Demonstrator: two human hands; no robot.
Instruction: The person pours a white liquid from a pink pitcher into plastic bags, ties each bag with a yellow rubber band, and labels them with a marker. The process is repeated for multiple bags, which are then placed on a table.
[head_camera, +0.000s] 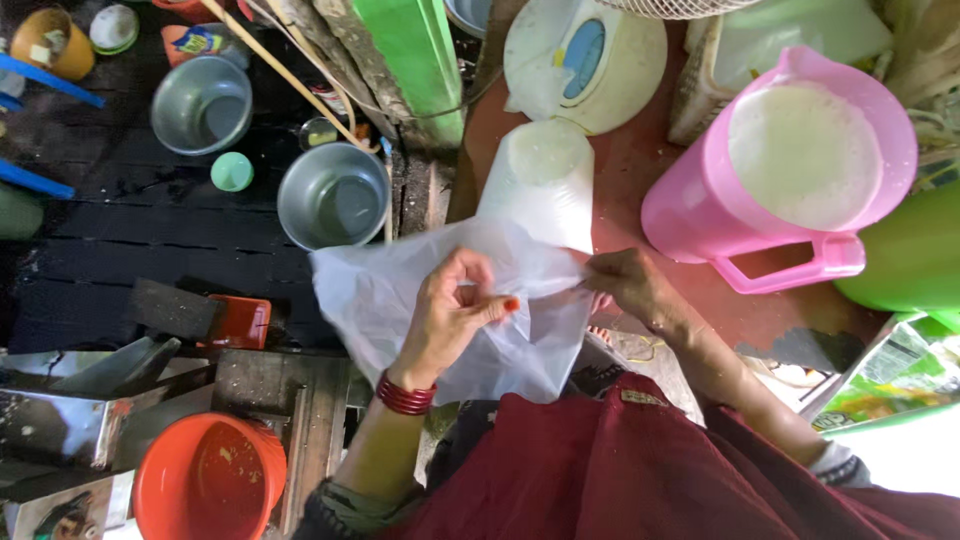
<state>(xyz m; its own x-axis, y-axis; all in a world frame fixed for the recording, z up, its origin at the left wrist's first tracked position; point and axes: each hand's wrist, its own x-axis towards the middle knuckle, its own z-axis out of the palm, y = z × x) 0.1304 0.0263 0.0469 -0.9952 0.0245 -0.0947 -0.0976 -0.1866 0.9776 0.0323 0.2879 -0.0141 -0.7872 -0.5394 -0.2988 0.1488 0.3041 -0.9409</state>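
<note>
Starting with the biggest stuff: a reddish surface (640, 170) fills the upper right of the frame, and a dark slatted floor (120, 250) covers the upper left. On the surface at the right sits a big pink pitcher (720, 215) full of a whitish foamy liquid, handle pointing toward the bottom of the frame, with a round white container (625, 70) at top center. Dead center is a thin translucent plastic bag (380, 290), stretched out between both hands, just below a filled bag of white liquid (545, 185) that stands upright on the surface. Down in the lower left there's an orange bucket (205, 480). Two metal bowls sit on the floor, one (333, 195) center-left and one (200, 103) further toward the upper left. Left hand (450, 315), with red bangles (405, 395) on the wrist, is pinching the bag's edge between thumb and fingers, mostly closed. Right hand (630, 285) is gripping the opposite edge, fingers curled shut on the plastic. A small green cup (232, 171) lies between the bowls.
</note>
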